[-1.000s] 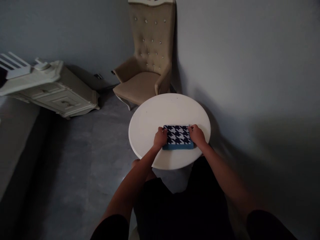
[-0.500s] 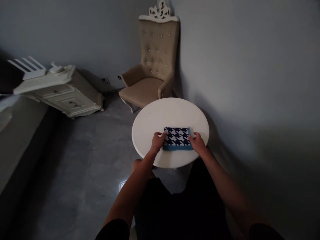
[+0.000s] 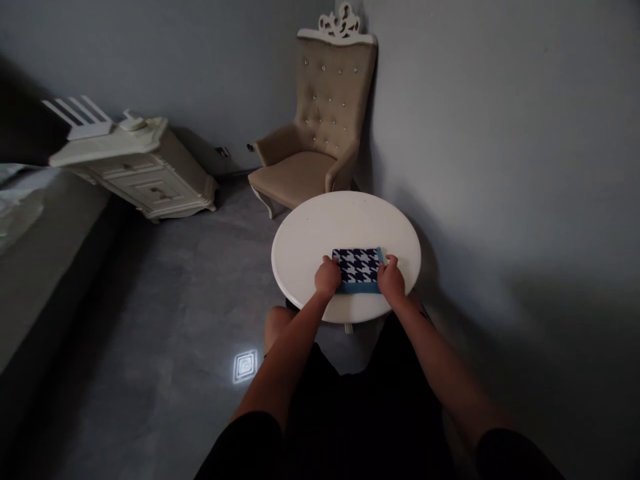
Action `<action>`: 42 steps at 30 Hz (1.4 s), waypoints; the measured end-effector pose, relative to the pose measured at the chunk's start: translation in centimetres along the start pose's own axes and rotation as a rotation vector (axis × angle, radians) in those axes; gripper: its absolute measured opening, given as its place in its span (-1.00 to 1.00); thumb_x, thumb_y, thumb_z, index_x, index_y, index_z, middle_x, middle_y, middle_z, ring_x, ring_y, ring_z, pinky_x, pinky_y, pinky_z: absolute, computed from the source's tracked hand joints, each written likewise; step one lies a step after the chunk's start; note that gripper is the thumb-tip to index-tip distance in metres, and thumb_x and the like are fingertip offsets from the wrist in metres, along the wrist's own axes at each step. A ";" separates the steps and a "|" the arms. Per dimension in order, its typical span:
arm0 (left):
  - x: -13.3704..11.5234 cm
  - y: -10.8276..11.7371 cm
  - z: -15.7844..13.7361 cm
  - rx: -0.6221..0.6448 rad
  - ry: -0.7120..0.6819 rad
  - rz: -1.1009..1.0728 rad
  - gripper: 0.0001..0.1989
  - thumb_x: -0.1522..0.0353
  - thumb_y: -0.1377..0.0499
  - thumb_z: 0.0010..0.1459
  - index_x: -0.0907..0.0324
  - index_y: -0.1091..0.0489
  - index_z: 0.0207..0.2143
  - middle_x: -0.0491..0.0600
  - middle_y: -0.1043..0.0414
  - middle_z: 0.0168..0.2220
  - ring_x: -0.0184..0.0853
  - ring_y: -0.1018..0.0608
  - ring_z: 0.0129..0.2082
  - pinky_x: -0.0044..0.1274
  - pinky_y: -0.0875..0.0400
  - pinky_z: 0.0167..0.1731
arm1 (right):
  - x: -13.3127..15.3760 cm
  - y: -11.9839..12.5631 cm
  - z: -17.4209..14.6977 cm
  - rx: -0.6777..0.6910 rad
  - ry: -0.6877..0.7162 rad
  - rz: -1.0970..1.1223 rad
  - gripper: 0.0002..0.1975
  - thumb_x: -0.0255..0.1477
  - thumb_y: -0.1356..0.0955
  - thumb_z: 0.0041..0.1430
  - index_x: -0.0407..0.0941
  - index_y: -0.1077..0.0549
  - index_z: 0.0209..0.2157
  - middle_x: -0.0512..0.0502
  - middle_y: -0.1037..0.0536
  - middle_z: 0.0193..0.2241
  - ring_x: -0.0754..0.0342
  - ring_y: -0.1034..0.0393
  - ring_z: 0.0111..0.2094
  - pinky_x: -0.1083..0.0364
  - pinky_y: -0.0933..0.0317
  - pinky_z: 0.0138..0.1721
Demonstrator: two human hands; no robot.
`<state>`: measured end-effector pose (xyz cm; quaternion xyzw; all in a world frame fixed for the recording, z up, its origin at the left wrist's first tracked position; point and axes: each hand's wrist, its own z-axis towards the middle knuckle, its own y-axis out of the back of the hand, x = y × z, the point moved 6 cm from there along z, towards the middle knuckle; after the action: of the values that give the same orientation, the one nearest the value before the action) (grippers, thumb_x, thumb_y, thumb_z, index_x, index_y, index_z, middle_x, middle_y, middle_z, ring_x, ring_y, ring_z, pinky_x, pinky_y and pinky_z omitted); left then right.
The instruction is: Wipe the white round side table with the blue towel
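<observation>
A folded houndstooth cloth (image 3: 357, 267), dark navy and white with a teal border, lies flat on the round white table (image 3: 300, 247). Gripping its left edge is my left hand (image 3: 328, 276), with the fingers closed and partly hidden by the back of the hand. My right hand (image 3: 393, 279) holds the right edge between thumb and fingers, and its index finger is bent up and outward.
Behind the table stands a tan tufted armchair (image 3: 300, 175) with a carved white crest. A white cabinet (image 3: 160, 177) at the left carries a white router (image 3: 90, 127). The grey wall (image 3: 500, 167) rises close on the right. A bed edge (image 3: 55, 253) runs along the far left.
My left hand has closed further over the cloth's left edge and now covers its lower left corner. The right hand stays at the right edge. The whole view has shifted slightly.
</observation>
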<state>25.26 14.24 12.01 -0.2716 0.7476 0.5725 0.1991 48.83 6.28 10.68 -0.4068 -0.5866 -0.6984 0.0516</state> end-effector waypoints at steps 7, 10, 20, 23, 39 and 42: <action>-0.7 2.0 -1.5 -0.180 -0.127 0.192 -0.56 0.16 0.03 0.62 0.24 -0.44 0.24 0.42 -0.64 0.12 0.11 -0.71 0.16 -0.19 -0.52 0.14 | 0.0 1.8 0.1 -0.150 0.124 0.061 -0.60 -0.37 -0.28 0.50 -0.18 -0.46 0.26 -0.47 -0.63 0.09 -0.30 -0.56 0.15 -0.24 -0.42 0.24; -3.1 3.1 -3.3 -0.344 -0.458 0.182 -0.60 0.31 -0.02 0.58 0.23 -0.50 0.28 0.37 -0.52 0.34 0.08 -0.53 0.40 -0.12 -0.40 0.37 | 2.6 3.3 -0.4 -0.262 0.338 0.005 -0.52 -0.43 -0.25 0.50 -0.25 -0.45 0.34 -0.56 -0.51 0.30 -0.34 -0.33 0.40 -0.35 -0.21 0.45; -4.4 -2.5 -3.8 -0.062 -0.579 0.439 -0.37 0.32 0.09 0.60 0.21 -0.25 0.61 0.19 -0.18 0.63 0.01 -0.14 0.66 -0.01 -0.02 0.61 | 7.9 -3.4 -1.9 0.178 0.503 -0.453 -0.33 -0.41 -0.16 0.57 -0.31 -0.24 0.59 -0.37 -0.12 0.64 -0.37 0.12 0.66 -0.39 0.16 0.62; -3.1 -3.3 -3.4 -0.076 -0.539 0.425 -0.35 0.25 0.11 0.61 0.14 -0.20 0.64 0.12 -0.04 0.68 -0.03 -0.02 0.69 0.06 0.12 0.62 | 6.3 -3.8 -1.5 0.163 0.513 -0.459 -0.31 -0.30 -0.12 0.61 -0.28 -0.20 0.61 -0.30 -0.07 0.66 -0.34 0.17 0.68 -0.41 0.23 0.64; 2.6 -0.4 -0.4 -0.020 -0.527 0.408 -0.28 0.13 0.11 0.63 0.19 -0.05 0.69 0.16 0.05 0.69 0.03 -0.07 0.68 0.04 0.06 0.61 | 3.4 0.7 0.3 0.224 0.457 -0.680 -0.31 -0.20 -0.06 0.64 -0.07 -0.17 0.64 -0.13 0.08 0.70 -0.43 0.37 0.69 -0.67 0.38 0.55; 6.4 2.9 -0.5 -0.164 -0.521 0.381 -0.30 0.15 0.07 0.62 0.22 -0.11 0.67 0.22 -0.03 0.66 0.04 -0.10 0.67 0.06 0.08 0.61 | 6.0 1.2 -0.7 0.162 0.484 -0.654 -0.30 -0.13 -0.05 0.63 -0.01 -0.22 0.63 -0.08 0.10 0.71 -0.51 0.45 0.68 -0.72 0.42 0.52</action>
<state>18.51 13.23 10.44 0.0134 0.6601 0.7080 0.2506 45.17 7.69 15.42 -0.0176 -0.7089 -0.7051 -0.0046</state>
